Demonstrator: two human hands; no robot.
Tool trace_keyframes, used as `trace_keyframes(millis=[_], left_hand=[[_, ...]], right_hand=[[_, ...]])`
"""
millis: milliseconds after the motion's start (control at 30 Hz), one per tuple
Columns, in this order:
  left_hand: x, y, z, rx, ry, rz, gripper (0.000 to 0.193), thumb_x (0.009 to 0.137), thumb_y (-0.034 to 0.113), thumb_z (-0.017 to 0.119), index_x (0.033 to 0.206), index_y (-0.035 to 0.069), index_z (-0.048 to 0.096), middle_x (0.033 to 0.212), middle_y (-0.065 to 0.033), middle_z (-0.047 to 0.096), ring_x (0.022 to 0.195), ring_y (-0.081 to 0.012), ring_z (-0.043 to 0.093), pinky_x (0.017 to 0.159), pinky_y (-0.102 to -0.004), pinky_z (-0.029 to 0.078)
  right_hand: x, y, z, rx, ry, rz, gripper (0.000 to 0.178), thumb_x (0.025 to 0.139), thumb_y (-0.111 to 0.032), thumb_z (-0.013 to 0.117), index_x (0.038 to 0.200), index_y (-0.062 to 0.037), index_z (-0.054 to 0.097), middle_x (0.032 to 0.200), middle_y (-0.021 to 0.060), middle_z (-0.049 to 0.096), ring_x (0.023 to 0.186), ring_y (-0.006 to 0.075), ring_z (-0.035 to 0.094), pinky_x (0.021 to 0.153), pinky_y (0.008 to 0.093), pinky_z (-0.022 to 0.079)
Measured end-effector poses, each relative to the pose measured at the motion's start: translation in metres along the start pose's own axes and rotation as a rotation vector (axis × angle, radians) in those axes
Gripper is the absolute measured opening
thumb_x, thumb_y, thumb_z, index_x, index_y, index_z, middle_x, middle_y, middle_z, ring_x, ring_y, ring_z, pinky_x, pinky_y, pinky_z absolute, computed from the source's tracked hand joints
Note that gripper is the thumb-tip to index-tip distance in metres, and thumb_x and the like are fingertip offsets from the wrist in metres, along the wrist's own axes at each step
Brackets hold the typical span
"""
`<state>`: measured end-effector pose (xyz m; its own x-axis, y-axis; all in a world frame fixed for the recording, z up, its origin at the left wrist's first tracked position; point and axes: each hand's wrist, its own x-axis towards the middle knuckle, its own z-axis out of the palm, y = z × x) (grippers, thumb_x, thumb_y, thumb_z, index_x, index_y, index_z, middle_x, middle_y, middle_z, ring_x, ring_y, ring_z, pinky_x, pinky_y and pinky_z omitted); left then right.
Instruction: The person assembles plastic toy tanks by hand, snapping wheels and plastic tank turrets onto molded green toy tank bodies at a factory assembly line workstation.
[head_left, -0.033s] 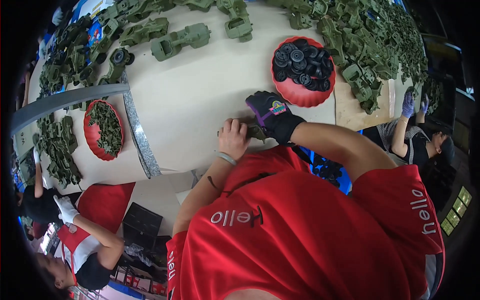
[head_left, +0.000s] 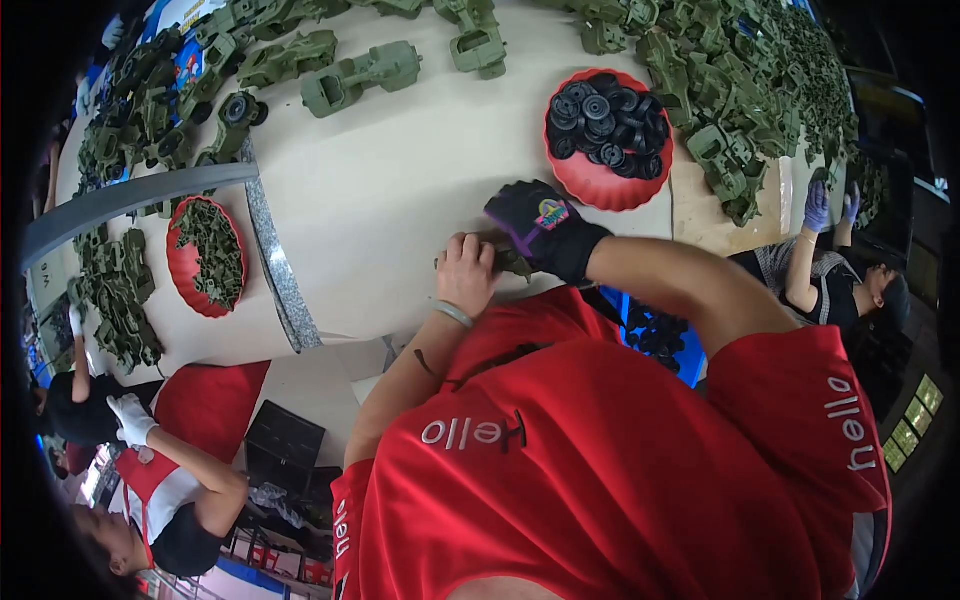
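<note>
Close to my body at the table edge, both hands are on an olive-green plastic toy vehicle body (head_left: 517, 264), mostly hidden by them. My bare left hand (head_left: 467, 270), a band on its wrist, is closed round its left side. In a black and purple work glove, my right hand (head_left: 537, 228) curls over the top and right side of the same piece. Beyond the right hand stands a scalloped red bowl (head_left: 612, 192) holding a heap of black toy wheels (head_left: 598, 108).
Green vehicle bodies (head_left: 365, 76) line the far side. More are piled at the right (head_left: 725, 165) and left (head_left: 125, 285). Past a grey divider (head_left: 275, 255) sits a red bowl of small green parts (head_left: 178, 270). A blue bin (head_left: 690, 362) is by my right elbow. Co-workers sit both sides.
My right hand has shifted very slightly to the left over the vehicle body. Both hands keep their hold on it.
</note>
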<state>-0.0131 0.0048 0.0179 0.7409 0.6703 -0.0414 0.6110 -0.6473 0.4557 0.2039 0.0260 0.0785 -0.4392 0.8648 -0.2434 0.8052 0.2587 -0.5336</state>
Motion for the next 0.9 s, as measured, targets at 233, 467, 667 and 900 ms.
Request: trace_keyframes(millis=[233,467,667,900], left_hand=[[0.006,0.004,-0.011,0.004,-0.012,-0.011,0.053,0.066,0.03,0.087,0.11,0.009,0.067,0.116,-0.0117,0.057,0.115,-0.0355,0.055,0.088,-0.0485,0.053],[-0.002,-0.033,-0.057,-0.673,0.041,-0.453,0.054,0.075,0.028,0.088,0.117,0.006,0.063,0.115,-0.01,0.064,0.109,-0.0269,0.062,0.09,-0.0405,0.055],[0.011,-0.074,-0.105,-1.752,0.013,-0.604,0.057,0.093,0.034,0.075,0.139,0.005,0.058,0.124,-0.009,0.069,0.114,-0.0201,0.066,0.1,-0.0375,0.053],[0.034,-0.106,-0.109,-2.037,0.192,-0.649,0.046,0.098,0.038,0.067,0.134,0.01,0.06,0.124,-0.0077,0.07,0.114,-0.0236,0.067,0.099,-0.0441,0.055]], right_hand=[[0.005,-0.005,-0.001,-0.063,-0.106,-0.115,0.038,0.081,-0.025,0.068,0.115,-0.0077,0.067,0.111,0.0162,0.068,0.103,0.037,0.066,0.091,0.0497,0.051],[-0.025,0.004,-0.025,0.369,0.926,0.217,0.015,0.099,-0.009,0.064,0.11,-0.0033,0.071,0.101,0.0119,0.073,0.095,0.0256,0.07,0.086,0.036,0.055],[-0.103,0.016,0.002,0.621,0.838,0.685,0.018,0.102,-0.018,0.063,0.108,-0.0021,0.068,0.086,0.0087,0.063,0.074,0.0172,0.063,0.066,0.034,0.051],[-0.157,0.049,0.099,0.349,0.616,0.62,0.02,0.102,-0.022,0.064,0.109,-0.0041,0.068,0.078,0.0032,0.063,0.069,0.0143,0.06,0.063,0.0317,0.05]])
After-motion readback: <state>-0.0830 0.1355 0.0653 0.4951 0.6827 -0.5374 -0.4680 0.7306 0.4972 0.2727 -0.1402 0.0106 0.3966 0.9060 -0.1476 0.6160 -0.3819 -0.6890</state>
